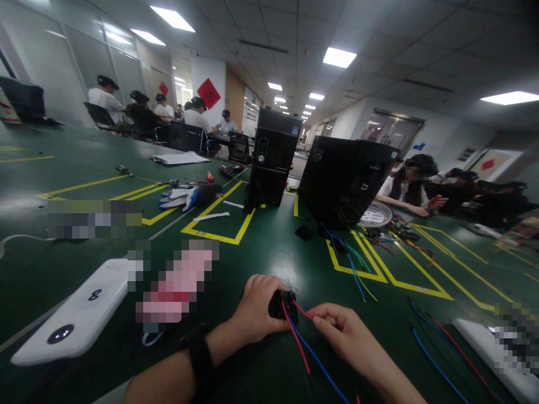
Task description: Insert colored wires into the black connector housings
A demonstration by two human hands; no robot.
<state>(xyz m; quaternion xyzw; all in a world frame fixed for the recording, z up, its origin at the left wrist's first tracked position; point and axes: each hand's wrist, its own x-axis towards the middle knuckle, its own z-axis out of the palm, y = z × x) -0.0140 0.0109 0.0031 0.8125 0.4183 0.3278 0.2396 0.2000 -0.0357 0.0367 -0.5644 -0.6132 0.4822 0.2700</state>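
My left hand [261,307] is closed around a small black block-shaped part [288,306], held just above the green table. A red wire [300,350] and a blue wire [318,362] run from the block down toward me. Another red wire [304,312] goes from the block's right side to my right hand [339,328], where thumb and forefinger pinch it. Its far end at the block is too small to make out. The wrist behind my left hand wears a black band [197,353].
Two black computer cases [273,157] stand ahead. Loose blue and green wires [353,264] lie by the right case, more blue and red wires [442,336] at right. A white device [71,314] and a blurred pink item [179,286] are at left. People [415,185] sit beyond.
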